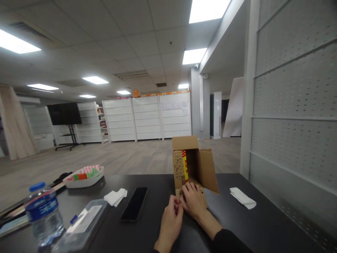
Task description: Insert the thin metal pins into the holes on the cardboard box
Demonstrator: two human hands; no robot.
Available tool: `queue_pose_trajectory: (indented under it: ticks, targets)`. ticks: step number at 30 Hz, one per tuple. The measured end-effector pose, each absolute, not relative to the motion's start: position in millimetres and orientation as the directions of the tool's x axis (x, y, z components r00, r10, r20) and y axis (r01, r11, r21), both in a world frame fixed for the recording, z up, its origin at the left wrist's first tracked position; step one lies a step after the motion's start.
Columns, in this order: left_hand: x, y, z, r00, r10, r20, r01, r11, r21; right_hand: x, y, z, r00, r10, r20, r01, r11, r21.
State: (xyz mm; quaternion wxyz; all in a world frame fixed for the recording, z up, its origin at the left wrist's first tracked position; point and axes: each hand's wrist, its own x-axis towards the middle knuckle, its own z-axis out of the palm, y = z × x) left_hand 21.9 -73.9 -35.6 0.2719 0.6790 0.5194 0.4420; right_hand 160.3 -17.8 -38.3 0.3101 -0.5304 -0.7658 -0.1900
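Note:
An open cardboard box [179, 168] lies on its side on the dark table, with its opening facing me. One flap stands up at the top and another swings out to the right. Red and yellow printed tape runs down inside its left edge. My right hand [193, 200] is over the lower front flap, its fingers curled onto the cardboard. Close beside it, at the lower left corner of the box, my left hand [171, 214] has thumb and fingers pinched together. What lies between those fingertips is hidden.
Left of my hands lie a black phone [134, 204], folded white tissue [116, 197] and a clear plastic case [84, 225]. A water bottle [43, 214] and a white basket [84, 180] stand farther left. More tissue [242, 198] lies right, near a perforated panel [295, 133].

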Motion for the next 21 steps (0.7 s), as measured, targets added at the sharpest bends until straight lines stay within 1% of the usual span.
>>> queue_pose_trajectory:
  ticks: [5,11,17,21]
  targets:
    - [22.6,-72.8,-28.8,0.122,0.938,0.324,0.502,-0.340,0.795,164.4,-15.1,-30.2,-0.334,0.695,0.637,0.909,0.416,0.023]
    - [21.7,-53.5,-9.5,0.114,0.897,0.426,0.553,-0.414,0.723,170.2,-15.3,-23.6,-0.434,0.702,0.564,0.864,0.503,0.039]
    - [17.8,-24.8,3.3,0.083,0.786,0.613,0.658,-0.505,0.559,172.9,-17.1,-24.1,-0.435,0.693,0.575,0.857,0.514,0.028]
    - [14.7,-7.1,6.1,0.084,0.648,0.757,0.708,-0.573,0.412,172.7,-17.9,-25.7,-0.414,0.711,0.568,0.859,0.512,-0.016]
